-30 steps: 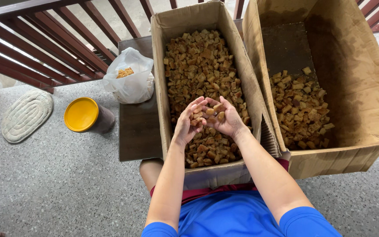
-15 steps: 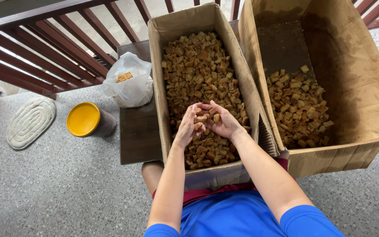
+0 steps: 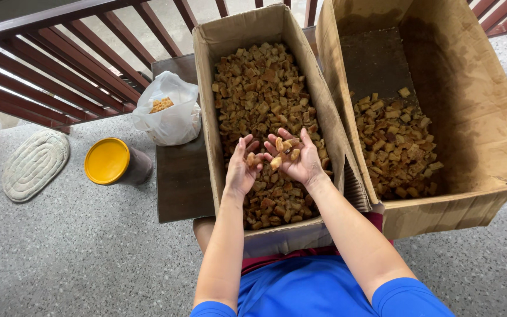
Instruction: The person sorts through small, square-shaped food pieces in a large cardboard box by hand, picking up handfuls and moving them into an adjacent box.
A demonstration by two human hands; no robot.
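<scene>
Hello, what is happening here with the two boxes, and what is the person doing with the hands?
A seated person holds both hands over the nearer cardboard box, which is nearly full of small brown cubes. The right hand is cupped, palm up, with several cubes in it; the left hand is beside it, holding a few too. The second box, to the right, has a smaller pile in it. A white plastic bag and a yellow-lidded tub sit on the left.

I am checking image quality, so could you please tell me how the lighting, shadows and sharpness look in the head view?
Head view: soft, even daylight, no glare; the right box has a shaded inner wall; hands and brown pieces look sharp; edges bend slightly.
</scene>
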